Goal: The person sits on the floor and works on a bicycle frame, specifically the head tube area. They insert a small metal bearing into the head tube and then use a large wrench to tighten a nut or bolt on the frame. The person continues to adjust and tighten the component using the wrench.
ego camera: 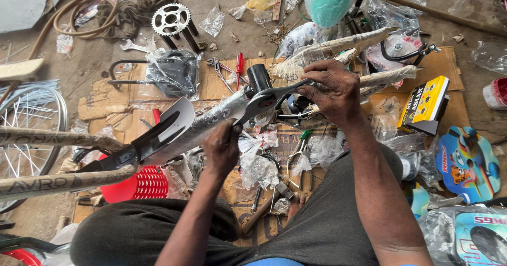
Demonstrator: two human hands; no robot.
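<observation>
From the head view I see my right hand clamped on the end of a black caliper brake, fingers curled over its curved arm. The brake sits against the frame, just left of that hand and above my left hand. My left hand is closed around the frame from below, thumb side up, touching its plastic wrap. The brake is glossy black, two thin arched arms meeting at a round pivot. The frame is a silvery tube in crinkled clear wrap, running from lower left up to a short black head tube just above the brake. A black and white mudguard lies along the frame's lower part. Behind it, on flattened cardboard on the floor, lie pliers, a red screwdriver and a chainring. A yellow box lies to the right, well apart from my hands.
</observation>
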